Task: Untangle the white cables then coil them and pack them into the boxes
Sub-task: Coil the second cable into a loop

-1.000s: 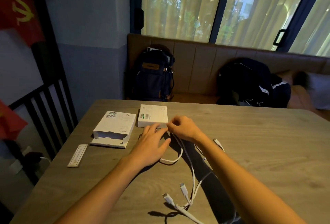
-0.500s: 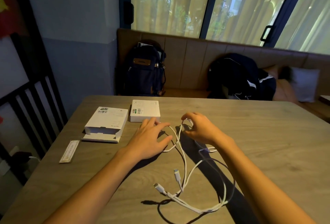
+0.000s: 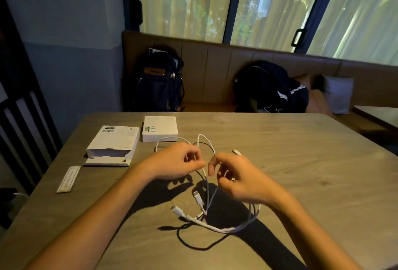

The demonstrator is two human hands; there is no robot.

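Observation:
The tangled white cables [image 3: 217, 227] hang in loops above the wooden table [image 3: 301, 162], with plug ends dangling near the middle. My left hand [image 3: 174, 163] pinches a strand between thumb and fingers. My right hand [image 3: 234, 175] grips another strand just beside it, a loop draped round its wrist side. Two white boxes lie at the far left: one with its end flap open [image 3: 114, 145], and a closed one [image 3: 159, 128] behind it.
A small paper sachet [image 3: 68, 179] lies near the table's left edge. Behind the table runs a bench with a dark backpack [image 3: 160, 82], a dark bag [image 3: 271, 89] and a cushion [image 3: 339, 94]. A dark chair back stands at the left.
Both hands have lifted off the table and come together, raising the cables. The left hand, flat on the table before, now pinches a strand. The view has shifted slightly.

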